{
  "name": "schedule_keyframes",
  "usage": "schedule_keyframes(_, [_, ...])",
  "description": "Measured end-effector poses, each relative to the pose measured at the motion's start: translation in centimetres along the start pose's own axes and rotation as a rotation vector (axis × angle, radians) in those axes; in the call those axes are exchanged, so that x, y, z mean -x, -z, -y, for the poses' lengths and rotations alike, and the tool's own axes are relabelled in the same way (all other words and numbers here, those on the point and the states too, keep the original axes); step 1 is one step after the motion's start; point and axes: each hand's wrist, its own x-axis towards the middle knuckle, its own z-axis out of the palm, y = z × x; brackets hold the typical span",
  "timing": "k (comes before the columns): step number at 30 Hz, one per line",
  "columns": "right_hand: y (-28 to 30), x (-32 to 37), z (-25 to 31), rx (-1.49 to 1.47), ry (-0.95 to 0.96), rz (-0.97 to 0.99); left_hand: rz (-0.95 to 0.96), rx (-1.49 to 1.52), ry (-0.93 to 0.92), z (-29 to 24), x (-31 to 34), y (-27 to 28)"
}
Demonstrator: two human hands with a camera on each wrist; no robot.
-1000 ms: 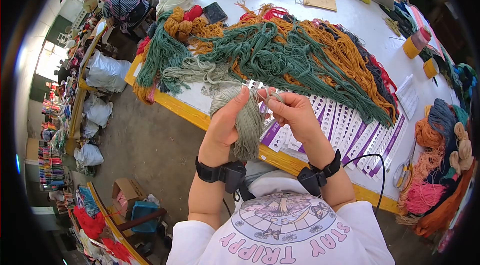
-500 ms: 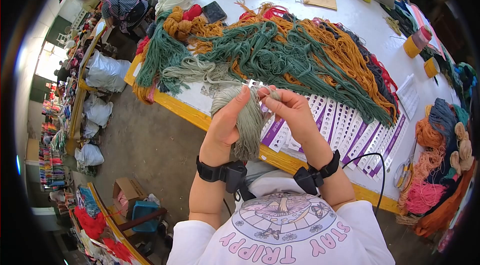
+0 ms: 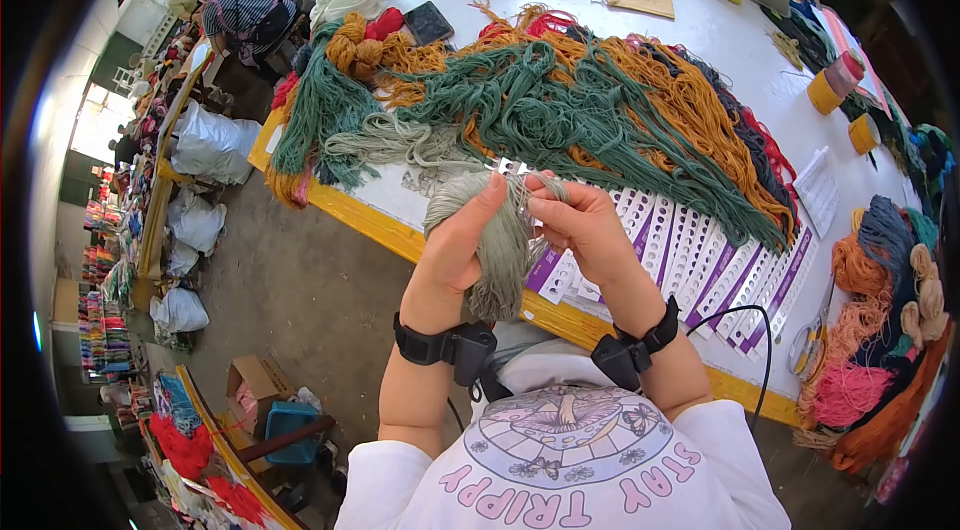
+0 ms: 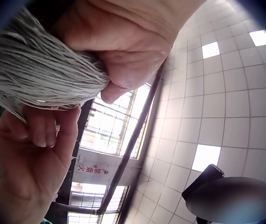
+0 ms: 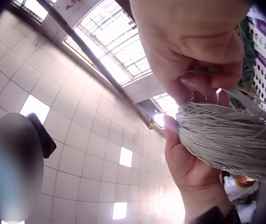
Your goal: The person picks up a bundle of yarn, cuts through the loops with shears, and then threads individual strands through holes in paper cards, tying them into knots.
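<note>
A thick pale grey-green yarn skein (image 3: 500,275) hangs over my left hand (image 3: 450,245), held near the table's front edge with the thumb pointing up beside it. My right hand (image 3: 590,225) pinches a few strands at the skein's upper right side, thumb against the fingers. In the right wrist view those strands run from the curled fingers to the bundled yarn (image 5: 226,135). The left wrist view has the skein (image 4: 44,65) across the left palm, most of the left fingers hidden behind it. Just past the thumb tip shows a white strip with holes (image 3: 508,167).
Behind the hands lies a heap of dark green yarn (image 3: 500,95) over orange yarn (image 3: 650,80), with pale grey-green yarn (image 3: 395,143) at its left. Purple-and-white cards with holes (image 3: 655,245) fan out along the yellow table edge (image 3: 370,220). More skeins (image 3: 860,330) lie right.
My right fingers have shifted slightly at the skein's top, and several loose strands now spread over their tips. My left hand and the skein stay nearly in place.
</note>
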Motion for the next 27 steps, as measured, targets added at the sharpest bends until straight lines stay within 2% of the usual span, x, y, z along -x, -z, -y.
schedule_keyframes(7, [1.3,-0.2,0.2,-0.062,-0.029,0.102,-0.1,0.002,0.032,-0.5,0.4,0.9])
schedule_keyframes(13, [1.1,-0.2,-0.2,-0.078,0.004,0.055,-0.118,0.02,0.028,-0.3,0.5,1.2])
schedule_keyframes(16, [0.7,0.1,0.5,0.054,-0.004,0.058,-0.106,0.022,0.001,-0.3,0.5,0.7])
schedule_keyframes(20, [-1.0,0.1,0.5,0.248,0.109,0.029,-0.077,0.041,0.005,0.3,0.0,1.0])
schedule_keyframes(22, [-0.8,-0.6,-0.4,0.286,0.185,0.016,-0.072,-0.041,-0.078,0.4,0.2,0.8])
schedule_keyframes(25, [-0.3,-1.5,-1.1,0.748,0.627,-0.146,-0.107,-0.053,-0.149,-0.2,0.8,2.0])
schedule_keyframes(26, [-0.1,-1.4,-0.9,0.702,0.61,-0.163,-0.124,-0.037,-0.163,-0.5,1.0,3.2])
schedule_keyframes(27, [-0.1,-1.1,0.1,0.361,0.446,-0.104,-0.078,0.166,-0.242,-0.8,1.4,5.0])
